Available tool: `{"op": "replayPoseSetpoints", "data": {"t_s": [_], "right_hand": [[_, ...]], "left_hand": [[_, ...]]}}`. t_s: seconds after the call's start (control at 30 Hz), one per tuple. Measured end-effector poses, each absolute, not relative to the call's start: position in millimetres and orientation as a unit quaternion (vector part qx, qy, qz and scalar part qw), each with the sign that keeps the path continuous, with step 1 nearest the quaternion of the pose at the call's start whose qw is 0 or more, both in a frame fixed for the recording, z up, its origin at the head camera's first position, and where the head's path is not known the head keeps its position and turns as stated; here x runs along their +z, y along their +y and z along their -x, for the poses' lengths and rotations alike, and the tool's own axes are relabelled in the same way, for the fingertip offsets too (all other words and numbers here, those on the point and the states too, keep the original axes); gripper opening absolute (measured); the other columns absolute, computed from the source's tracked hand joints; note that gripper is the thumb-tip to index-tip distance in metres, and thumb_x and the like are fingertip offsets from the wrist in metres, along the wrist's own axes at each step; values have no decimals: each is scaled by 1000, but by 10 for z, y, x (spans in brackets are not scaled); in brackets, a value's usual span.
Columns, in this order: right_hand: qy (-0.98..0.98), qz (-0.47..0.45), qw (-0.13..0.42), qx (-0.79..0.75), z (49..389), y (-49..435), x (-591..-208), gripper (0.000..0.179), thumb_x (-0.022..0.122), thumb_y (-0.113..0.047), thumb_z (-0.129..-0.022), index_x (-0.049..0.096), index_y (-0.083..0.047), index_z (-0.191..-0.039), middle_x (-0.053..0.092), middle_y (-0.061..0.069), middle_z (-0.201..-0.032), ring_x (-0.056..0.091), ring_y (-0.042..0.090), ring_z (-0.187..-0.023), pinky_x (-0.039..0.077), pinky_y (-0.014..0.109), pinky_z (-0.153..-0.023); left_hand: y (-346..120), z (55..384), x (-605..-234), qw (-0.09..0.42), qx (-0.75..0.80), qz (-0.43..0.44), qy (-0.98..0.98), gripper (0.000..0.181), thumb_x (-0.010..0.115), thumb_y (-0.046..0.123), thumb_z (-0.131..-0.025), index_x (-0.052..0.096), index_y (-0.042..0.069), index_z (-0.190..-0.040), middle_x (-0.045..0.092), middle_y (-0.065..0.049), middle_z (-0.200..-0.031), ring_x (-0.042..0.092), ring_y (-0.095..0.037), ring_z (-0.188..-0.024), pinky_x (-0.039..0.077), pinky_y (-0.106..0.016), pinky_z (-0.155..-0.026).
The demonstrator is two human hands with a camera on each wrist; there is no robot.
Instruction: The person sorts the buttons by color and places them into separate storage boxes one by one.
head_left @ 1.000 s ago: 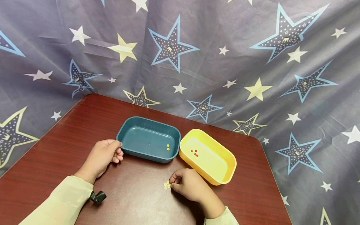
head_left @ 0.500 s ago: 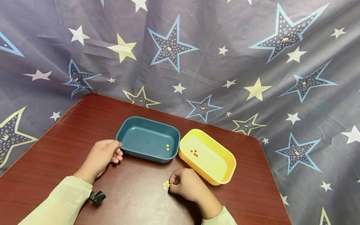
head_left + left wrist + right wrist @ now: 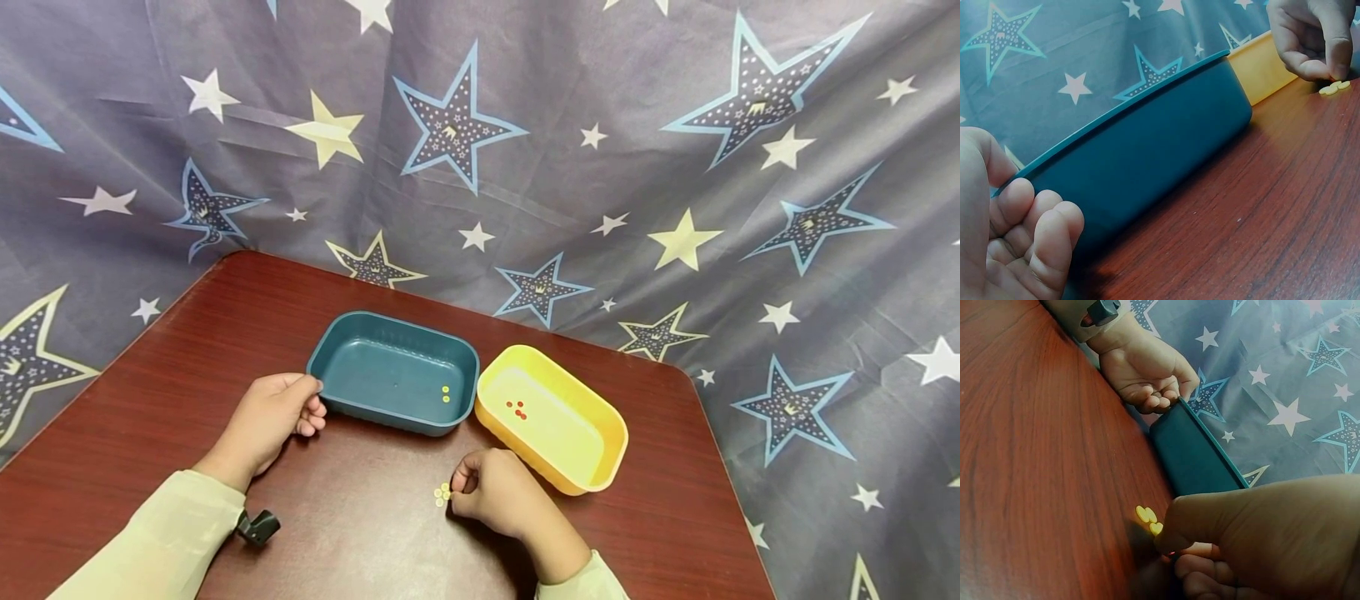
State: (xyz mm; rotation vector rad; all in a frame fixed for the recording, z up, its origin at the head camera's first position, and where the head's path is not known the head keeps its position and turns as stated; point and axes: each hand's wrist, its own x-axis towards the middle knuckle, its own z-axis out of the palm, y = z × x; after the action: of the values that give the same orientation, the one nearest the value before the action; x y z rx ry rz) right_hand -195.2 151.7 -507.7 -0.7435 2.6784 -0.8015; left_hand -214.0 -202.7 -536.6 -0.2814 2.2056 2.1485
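Note:
My left hand (image 3: 277,408) pinches the near left corner of a teal plastic tray (image 3: 386,375) by its rim, thumb over the edge and the other fingers curled below. Two small yellow buttons (image 3: 446,389) lie at the tray's right end. On the table in front, my right hand (image 3: 502,492) has thumb and forefinger together at a small cluster of yellow buttons (image 3: 438,493). A sliver of a red button (image 3: 1171,554) shows between those fingertips in the right wrist view; most of it is hidden.
A yellow tray (image 3: 577,429) with several red buttons (image 3: 522,415) stands at an angle against the teal tray's right end. A star-printed curtain (image 3: 562,200) hangs behind the brown table (image 3: 360,517). A black wrist device (image 3: 258,527) sits on the left sleeve.
Both hands keep their places, with only a slight shift of the whole view. The buttons and trays stay where they were.

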Motion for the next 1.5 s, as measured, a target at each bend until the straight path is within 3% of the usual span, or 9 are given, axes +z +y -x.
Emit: {"op": "replayPoseSetpoints", "data": {"t_s": [0.43, 0.8, 1.13, 1.5], "right_hand": [[915, 289, 104, -261, 1937, 1542, -5059, 22, 80, -13, -75, 65, -29, -71, 57, -24, -63, 53, -8, -60, 47, 12, -59], [897, 301, 132, -297, 1948, 1588, -5016, 12, 78, -9, -78, 76, -20, -81, 65, -19, -71, 59, -7, -66, 53, 13, -64], [897, 288, 144, -303, 1981, 1605, -4997, 10, 78, -12, -81, 78, -22, -81, 65, -22, -68, 59, -8, -65, 54, 14, -62], [885, 256, 153, -357, 2012, 1672, -4820, 14, 73, -9, -85, 79, -21, -85, 71, -15, -71, 64, 3, -66, 53, 18, -61]], "left_hand": [[-2028, 2151, -5370, 21, 686, 87, 722, 29, 55, 16, -101, 65, -9, -92, 68, -4, -73, 70, -15, -62, 64, -32, -58], [-2033, 2134, -5347, 22, 693, 91, 715, 28, 56, 16, -101, 67, -7, -91, 68, -4, -73, 70, -15, -62, 64, -32, -57], [-2027, 2131, -5358, 22, 692, 86, 716, 28, 56, 17, -101, 66, -7, -91, 68, -3, -72, 69, -15, -62, 63, -31, -57], [-2019, 2132, -5351, 22, 691, 90, 717, 28, 56, 17, -101, 66, -8, -94, 68, -3, -72, 69, -14, -62, 63, -30, -57]]}}
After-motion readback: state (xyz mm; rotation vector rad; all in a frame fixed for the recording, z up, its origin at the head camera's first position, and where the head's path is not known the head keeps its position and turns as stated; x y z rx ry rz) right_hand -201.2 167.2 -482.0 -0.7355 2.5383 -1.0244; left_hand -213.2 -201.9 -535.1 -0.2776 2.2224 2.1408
